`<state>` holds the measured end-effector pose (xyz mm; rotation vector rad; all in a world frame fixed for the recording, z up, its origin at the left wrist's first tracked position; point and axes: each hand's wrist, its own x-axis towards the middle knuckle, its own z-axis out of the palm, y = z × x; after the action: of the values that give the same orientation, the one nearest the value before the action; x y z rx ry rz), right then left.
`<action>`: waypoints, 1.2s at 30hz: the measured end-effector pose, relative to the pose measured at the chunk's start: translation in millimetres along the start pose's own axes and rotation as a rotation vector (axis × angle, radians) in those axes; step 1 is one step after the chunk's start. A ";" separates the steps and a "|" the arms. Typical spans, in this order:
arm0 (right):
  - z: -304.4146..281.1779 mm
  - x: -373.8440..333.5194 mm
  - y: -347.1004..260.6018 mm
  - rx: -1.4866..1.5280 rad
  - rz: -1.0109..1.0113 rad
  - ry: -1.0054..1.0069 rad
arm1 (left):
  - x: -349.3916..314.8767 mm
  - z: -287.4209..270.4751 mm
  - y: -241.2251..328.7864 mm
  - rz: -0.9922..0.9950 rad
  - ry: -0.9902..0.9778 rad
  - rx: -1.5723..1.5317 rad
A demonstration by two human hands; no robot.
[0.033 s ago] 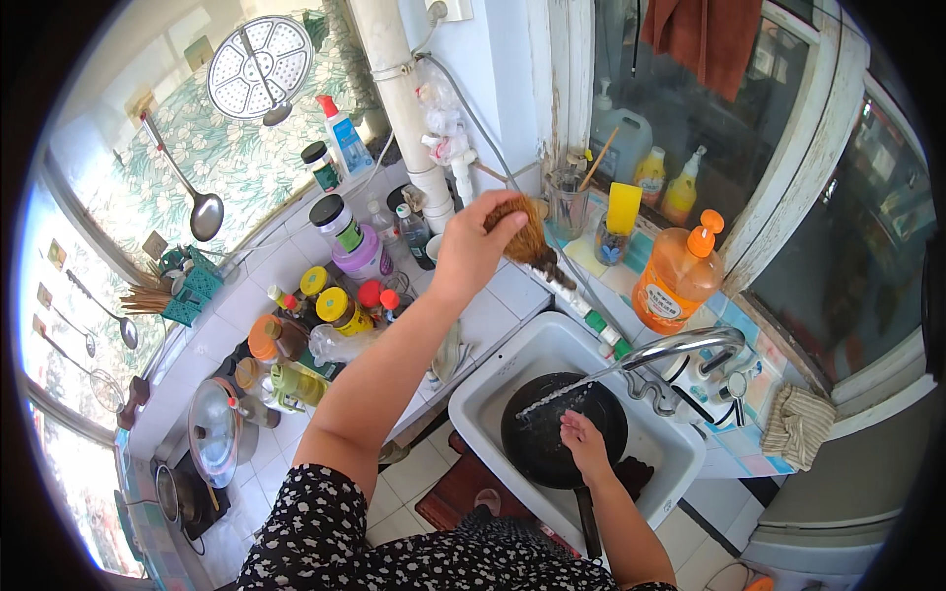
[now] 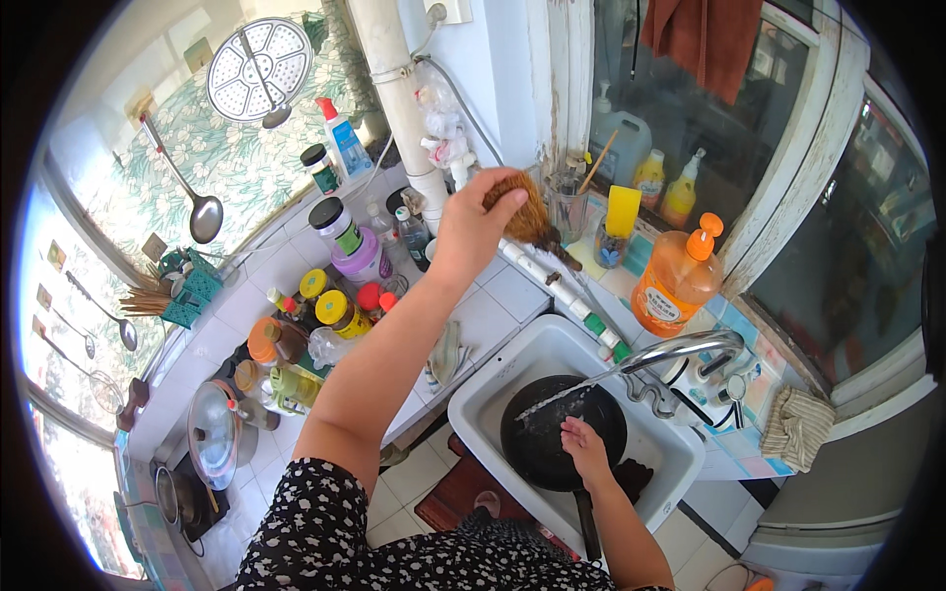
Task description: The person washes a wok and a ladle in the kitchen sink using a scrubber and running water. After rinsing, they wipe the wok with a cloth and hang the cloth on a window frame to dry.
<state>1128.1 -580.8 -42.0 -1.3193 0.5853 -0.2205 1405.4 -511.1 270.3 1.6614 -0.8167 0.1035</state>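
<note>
My left hand (image 2: 475, 229) is raised over the counter behind the sink, its fingers wrapped round a brown bristle scrubbing brush (image 2: 532, 219). The brush's narrow dark end points down to the right, above a white pipe. In the white sink (image 2: 469, 394) lies a black frying pan (image 2: 522, 448), its handle toward me. Water runs from the curved chrome faucet (image 2: 700, 342) into the pan. Over the pan's right part hovers my right hand (image 2: 587, 448), fingers loosely apart and nothing seen in them. A dark cloth-like thing (image 2: 634, 478) sits beside the pan, partly behind my forearm.
An orange pump bottle (image 2: 675, 281) and a cup with a yellow sponge (image 2: 615, 236) stand behind the sink. Jars (image 2: 342, 311) and bottles crowd the left counter, near a lidded pot (image 2: 214, 433). A striped cloth (image 2: 796, 428) hangs at the right.
My left hand has shifted very slightly, and the brush's dark end sits a little higher and farther right. The right hand and the pan are nearly unmoved.
</note>
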 end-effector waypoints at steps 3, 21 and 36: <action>-10.9 -12.1 8.3 -0.010 0.043 0.001 | 57.5 7.3 20.2 0.171 0.122 0.045; -88.4 -99.3 112.6 -0.961 0.426 0.301 | 73.6 72.9 -70.3 0.530 0.161 0.169; -45.2 -75.0 102.2 -0.386 0.631 -0.378 | -414.7 57.9 -181.4 -1.496 -1.166 -0.496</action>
<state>1024.2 -557.6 -124.4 -1.4263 0.7075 0.6757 1175.9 -369.9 -97.8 1.3493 -0.1241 -2.0408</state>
